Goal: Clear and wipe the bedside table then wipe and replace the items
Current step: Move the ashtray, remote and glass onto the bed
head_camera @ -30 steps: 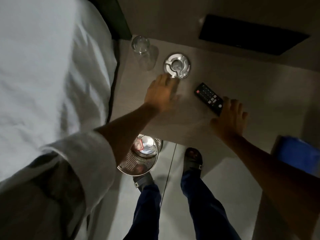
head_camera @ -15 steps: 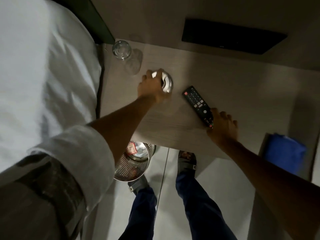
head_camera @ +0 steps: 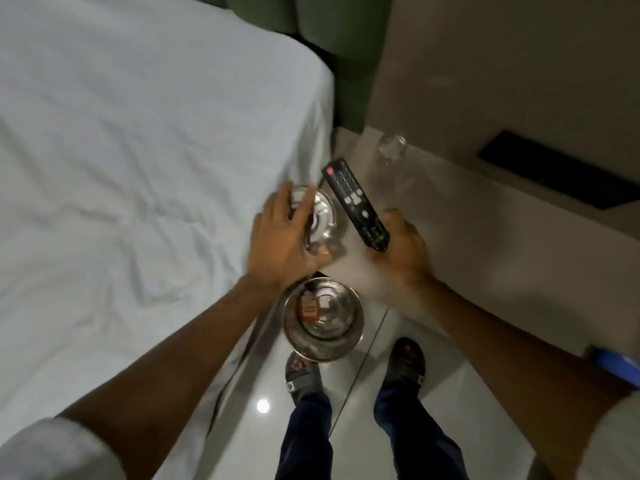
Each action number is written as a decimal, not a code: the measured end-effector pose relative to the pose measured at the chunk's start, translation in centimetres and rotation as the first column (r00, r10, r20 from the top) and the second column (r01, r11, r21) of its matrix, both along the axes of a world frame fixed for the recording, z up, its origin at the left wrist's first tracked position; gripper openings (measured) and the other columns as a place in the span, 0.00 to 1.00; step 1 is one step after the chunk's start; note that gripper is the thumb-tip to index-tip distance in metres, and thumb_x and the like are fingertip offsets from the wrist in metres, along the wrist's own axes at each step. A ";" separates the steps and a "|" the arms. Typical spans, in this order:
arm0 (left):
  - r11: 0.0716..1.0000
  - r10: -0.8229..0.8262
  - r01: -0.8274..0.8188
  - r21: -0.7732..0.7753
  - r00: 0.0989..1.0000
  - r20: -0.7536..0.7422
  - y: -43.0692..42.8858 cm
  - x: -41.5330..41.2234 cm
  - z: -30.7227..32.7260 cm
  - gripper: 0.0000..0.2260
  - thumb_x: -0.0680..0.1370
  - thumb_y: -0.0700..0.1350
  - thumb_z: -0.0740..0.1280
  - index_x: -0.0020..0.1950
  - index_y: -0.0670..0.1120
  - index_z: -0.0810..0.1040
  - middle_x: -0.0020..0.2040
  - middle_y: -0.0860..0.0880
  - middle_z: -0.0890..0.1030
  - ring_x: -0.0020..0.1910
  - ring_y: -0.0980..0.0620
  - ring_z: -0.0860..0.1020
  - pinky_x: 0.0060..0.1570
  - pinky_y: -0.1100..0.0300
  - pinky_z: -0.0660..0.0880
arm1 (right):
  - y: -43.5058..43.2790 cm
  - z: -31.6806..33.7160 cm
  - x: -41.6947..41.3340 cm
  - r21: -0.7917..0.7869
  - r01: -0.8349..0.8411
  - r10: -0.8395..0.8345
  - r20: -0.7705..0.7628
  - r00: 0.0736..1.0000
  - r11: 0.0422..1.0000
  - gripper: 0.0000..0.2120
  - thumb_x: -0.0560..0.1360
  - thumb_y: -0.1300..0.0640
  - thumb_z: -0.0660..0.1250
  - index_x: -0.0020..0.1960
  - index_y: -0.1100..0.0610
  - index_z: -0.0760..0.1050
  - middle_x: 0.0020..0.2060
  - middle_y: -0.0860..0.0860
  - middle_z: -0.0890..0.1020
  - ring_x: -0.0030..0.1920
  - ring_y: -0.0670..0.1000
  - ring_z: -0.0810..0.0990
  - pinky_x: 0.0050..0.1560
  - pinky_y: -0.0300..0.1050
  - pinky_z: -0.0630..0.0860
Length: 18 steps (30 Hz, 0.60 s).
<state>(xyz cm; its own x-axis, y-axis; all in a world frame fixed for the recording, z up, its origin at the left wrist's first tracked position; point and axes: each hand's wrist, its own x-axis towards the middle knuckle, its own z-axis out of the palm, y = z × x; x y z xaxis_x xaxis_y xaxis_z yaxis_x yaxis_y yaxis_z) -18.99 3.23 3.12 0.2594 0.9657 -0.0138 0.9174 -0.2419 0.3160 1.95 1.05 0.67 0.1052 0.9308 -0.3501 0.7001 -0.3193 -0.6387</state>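
My left hand (head_camera: 287,237) covers most of the ashtray (head_camera: 323,216). My right hand (head_camera: 401,251) is motion-blurred, hiding the remote's (head_camera: 353,199) near end. Glass (head_camera: 391,147) is smeared, contents unreadable. Blue cloth (head_camera: 620,367) is cut off at the right edge.

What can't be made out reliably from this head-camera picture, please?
- Ashtray: partly covered by the left hand and motion-blurred; contents unreadable.
- Remote: near end hidden in the right hand's grip; button labels too small.
- Glass: transparent and blurred; whether it holds anything is unclear.
- Blue object: cut off by the right edge; what it is cannot be told.
- Label in the metal bin: too small to read.
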 end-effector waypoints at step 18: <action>0.859 0.509 -0.503 0.093 0.859 -0.055 -0.7 -22.5 2.1 0.38 0.74 0.66 0.61 0.77 0.45 0.63 0.76 0.35 0.63 0.75 0.35 0.62 0.70 0.39 0.61 | 8.7 4.4 -21.1 0.352 -0.266 0.275 0.024 0.961 0.897 0.17 0.77 0.46 0.63 0.56 0.58 0.71 0.51 0.56 0.78 0.52 0.58 0.78 0.47 0.54 0.77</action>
